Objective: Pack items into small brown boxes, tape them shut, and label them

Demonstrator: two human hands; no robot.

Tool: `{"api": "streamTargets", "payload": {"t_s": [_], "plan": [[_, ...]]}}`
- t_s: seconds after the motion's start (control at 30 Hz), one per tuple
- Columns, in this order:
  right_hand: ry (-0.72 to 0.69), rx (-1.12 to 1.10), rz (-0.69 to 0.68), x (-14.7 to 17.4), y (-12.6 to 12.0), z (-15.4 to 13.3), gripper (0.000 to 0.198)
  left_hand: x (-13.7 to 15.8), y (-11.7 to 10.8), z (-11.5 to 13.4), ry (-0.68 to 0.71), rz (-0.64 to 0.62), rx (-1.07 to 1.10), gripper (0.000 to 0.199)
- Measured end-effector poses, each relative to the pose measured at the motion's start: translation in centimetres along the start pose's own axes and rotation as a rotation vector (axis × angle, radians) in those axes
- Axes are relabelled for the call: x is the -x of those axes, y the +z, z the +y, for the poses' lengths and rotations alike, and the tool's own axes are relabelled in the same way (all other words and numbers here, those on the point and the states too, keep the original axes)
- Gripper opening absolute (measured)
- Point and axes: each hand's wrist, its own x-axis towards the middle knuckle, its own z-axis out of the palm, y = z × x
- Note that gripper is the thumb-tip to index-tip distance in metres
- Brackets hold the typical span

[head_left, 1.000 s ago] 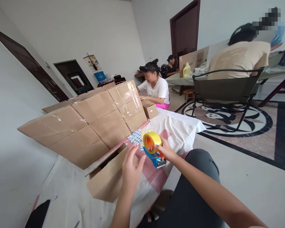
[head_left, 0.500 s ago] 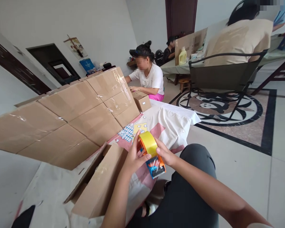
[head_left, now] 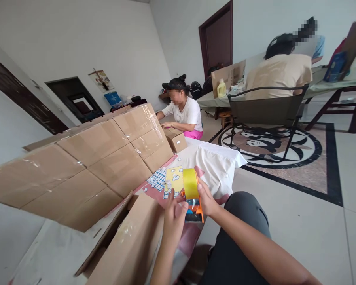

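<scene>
– Gripping what with the right hand (head_left: 207, 198)?

– Clamped on a tape dispenser (head_left: 191, 193), with a yellow roll (head_left: 190, 184) at the top and orange and blue parts below

– And with the left hand (head_left: 174, 217)?

– Raised just beside the dispenser, with thumb and fingers spread; hard to tell whether touching it

– Held where, exactly?

– In the air over the near side of a cloth-covered desk (head_left: 216, 162), between an open carton (head_left: 139, 239) on the left and a bent knee (head_left: 246, 213) in dark trousers on the right

– Carrying more on that desk?

– Yes, see a block of taped cartons (head_left: 103, 158), stacked tight beyond the open one, and a yellow patch (head_left: 175, 179) with small white pieces, just behind the dispenser

– And farther off?

– Look for a co-worker (head_left: 185, 113) in a white top, with a hand at a small box (head_left: 177, 141), and for another person (head_left: 280, 77) in beige, seen from behind in a dark chair (head_left: 264, 111)
</scene>
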Motion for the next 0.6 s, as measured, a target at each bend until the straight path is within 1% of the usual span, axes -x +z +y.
{"api": "streamTargets", "payload": {"t_s": [0.03, 0.07, 0.13, 0.2, 0.27, 0.33, 0.37, 0.4, 0.47, 0.53, 0.6], "plan": [[-0.029, 0.033, 0.005, 0.0, -0.1, 0.1, 0.060, 0.3, 0.3, -0.1, 0.031, 0.021, -0.041, 0.034], [-0.062, 0.077, 0.010, -0.1, -0.2, 0.2, 0.058, 0.6, 0.5, -0.1, 0.062, 0.042, -0.053, 0.032], [-0.128, 0.197, 0.030, -0.2, -0.4, 0.5, 0.056, 0.9, 0.9, 0.2, 0.079, 0.092, -0.001, 0.033], [-0.179, 0.294, 0.042, -0.4, -0.5, 0.9, 0.056, 1.2, 1.1, 1.0, 0.045, 0.148, 0.098, 0.037], [-0.208, 0.334, 0.006, -0.7, -0.4, 1.2, 0.054, 1.5, 1.1, 2.1, 0.011, 0.198, 0.176, 0.040], [-0.209, 0.348, -0.021, -1.0, -0.3, 1.3, 0.051, 2.1, 0.9, 3.1, -0.031, 0.220, 0.213, 0.041], [-0.199, 0.352, -0.011, -1.2, -0.2, 1.3, 0.050, 2.5, 0.8, 3.6, -0.060, 0.218, 0.221, 0.042], [-0.186, 0.351, 0.025, -1.4, -0.1, 1.3, 0.050, 2.9, 0.8, 3.9, -0.092, 0.211, 0.227, 0.042], [-0.166, 0.344, 0.141, -1.9, -0.1, 1.2, 0.052, 3.8, 0.9, 4.2, -0.150, 0.184, 0.236, 0.044], [-0.148, 0.315, 0.284, -2.4, -0.1, 1.1, 0.054, 4.5, 1.3, 3.8, -0.172, 0.152, 0.228, 0.045], [-0.108, 0.233, 0.416, -2.8, 0.0, 1.0, 0.054, 4.9, 1.6, 3.0, -0.177, 0.114, 0.202, 0.048]]}}
